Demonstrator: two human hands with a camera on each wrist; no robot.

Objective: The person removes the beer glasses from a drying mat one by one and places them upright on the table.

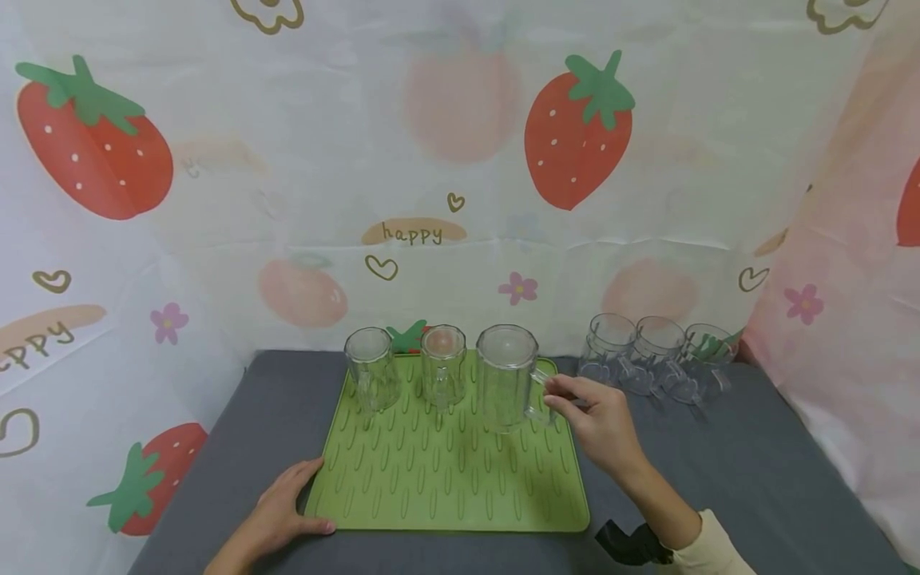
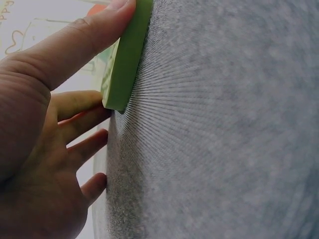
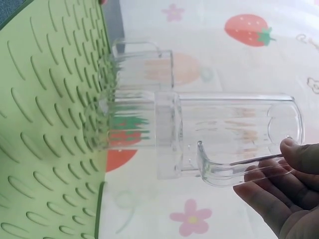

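My right hand [image 1: 600, 423] pinches the handle of a clear glass mug [image 1: 505, 383]. In the right wrist view that mug [image 3: 234, 117] is upright, held off the green mat [image 3: 35, 104]. My left hand [image 1: 276, 507] rests at the front left corner of the green mat [image 1: 446, 499]. Its thumb touches the front edge and its fingertips the left edge; in the left wrist view the fingers [image 2: 82, 152] are spread. Two more glass mugs stand at the back of the mat, a left mug [image 1: 372, 371] and a middle mug [image 1: 442, 367], handles toward me.
Three clear mugs [image 1: 657, 351] stand in a row on the grey tabletop [image 1: 704, 463] at the back right, beyond my right hand. A strawberry-print cloth [image 1: 460, 200] hangs behind the table and along both sides. A black strap [image 1: 632, 545] lies around my right wrist.
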